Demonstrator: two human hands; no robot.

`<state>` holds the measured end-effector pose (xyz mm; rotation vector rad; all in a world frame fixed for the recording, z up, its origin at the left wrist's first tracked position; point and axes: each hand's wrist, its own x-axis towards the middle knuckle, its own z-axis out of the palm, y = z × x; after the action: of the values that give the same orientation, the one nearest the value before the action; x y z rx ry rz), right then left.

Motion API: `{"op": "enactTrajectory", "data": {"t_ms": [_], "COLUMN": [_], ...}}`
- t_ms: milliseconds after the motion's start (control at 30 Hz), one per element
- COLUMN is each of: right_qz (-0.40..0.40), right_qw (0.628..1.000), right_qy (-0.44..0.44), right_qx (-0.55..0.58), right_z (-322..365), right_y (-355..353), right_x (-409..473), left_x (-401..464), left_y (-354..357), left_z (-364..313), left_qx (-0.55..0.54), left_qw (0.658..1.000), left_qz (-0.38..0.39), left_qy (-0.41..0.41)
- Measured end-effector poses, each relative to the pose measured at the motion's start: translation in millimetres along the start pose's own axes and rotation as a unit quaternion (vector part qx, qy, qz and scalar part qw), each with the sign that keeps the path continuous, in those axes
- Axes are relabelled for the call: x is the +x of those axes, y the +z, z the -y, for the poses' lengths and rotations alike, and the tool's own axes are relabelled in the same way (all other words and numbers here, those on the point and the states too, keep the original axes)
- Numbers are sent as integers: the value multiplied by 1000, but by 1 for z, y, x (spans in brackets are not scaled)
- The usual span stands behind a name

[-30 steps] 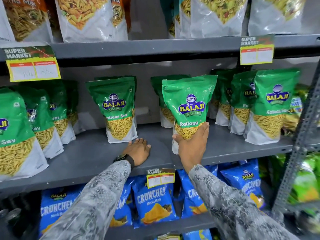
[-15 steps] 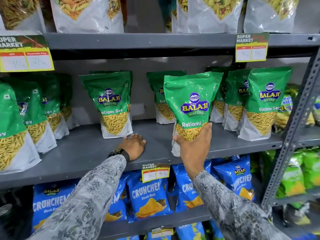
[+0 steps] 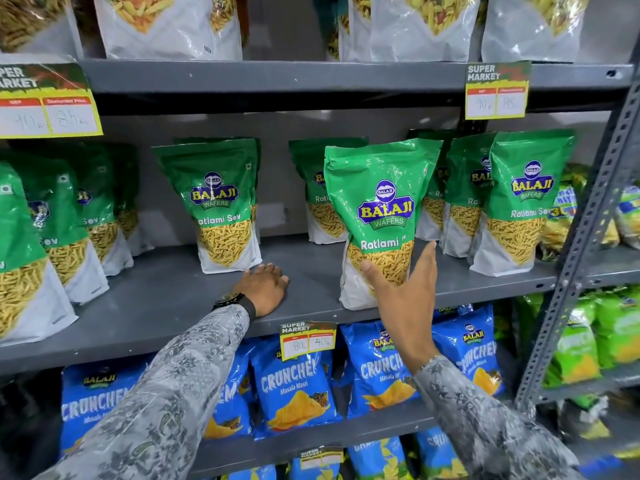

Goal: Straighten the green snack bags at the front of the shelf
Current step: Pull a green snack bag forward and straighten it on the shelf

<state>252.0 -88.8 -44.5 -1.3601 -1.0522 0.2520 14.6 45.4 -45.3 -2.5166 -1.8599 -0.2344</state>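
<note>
The glossy green Ratlami Sev bag (image 3: 379,216) stands near the front edge of the grey shelf (image 3: 166,306), leaning slightly right. The right hand (image 3: 405,289), gripping its base half a second ago, now has fingers spread, thumb touching the bag; the left hand (image 3: 265,289) stays flat, holding nothing.

The light is even and moderately bright, falling from above and in front. White glare streaks the glossy green front bag (image 3: 381,216) and the silvery bags on the top shelf (image 3: 415,27). The back of the grey middle shelf (image 3: 166,299) lies in shade under the upper board, and the lower left corner sinks into near black. The wide lens bends the picture: the perforated upright (image 3: 588,244) leans, and the bags at the left edge swell and smear. Handwritten figures on the left price tag (image 3: 48,114) are soft; the centre is sharper.
</note>
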Motion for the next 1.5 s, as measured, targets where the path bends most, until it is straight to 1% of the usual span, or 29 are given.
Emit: {"op": "enactTrajectory", "data": {"t_ms": [233,567,867,1033,1333,1500], "right_qz": [-2,38,20,16,8,9], "right_qw": [1000,999,999,999,998,998], "right_qy": [-17,-25,-15,-17,-15,-19], "right_qx": [0,-24,-45,-47,-54,-61], "right_z": [-9,-6,-9,-8,-13,-15], "right_y": [-22,7,27,35,40,41], "right_x": [-7,-7,6,12,15,18], "left_x": [0,-3,0,0,-5,-6], "left_y": [1,-1,1,0,-4,-6], "left_z": [2,0,2,2,-2,-3], "left_qx": [-14,-17,-14,-3,8,16], "left_qw": [1000,1000,1000,1000,1000,1000], "left_qz": [3,-8,-2,-4,-12,-1], "left_qy": [-2,-4,-13,-4,1,5]}}
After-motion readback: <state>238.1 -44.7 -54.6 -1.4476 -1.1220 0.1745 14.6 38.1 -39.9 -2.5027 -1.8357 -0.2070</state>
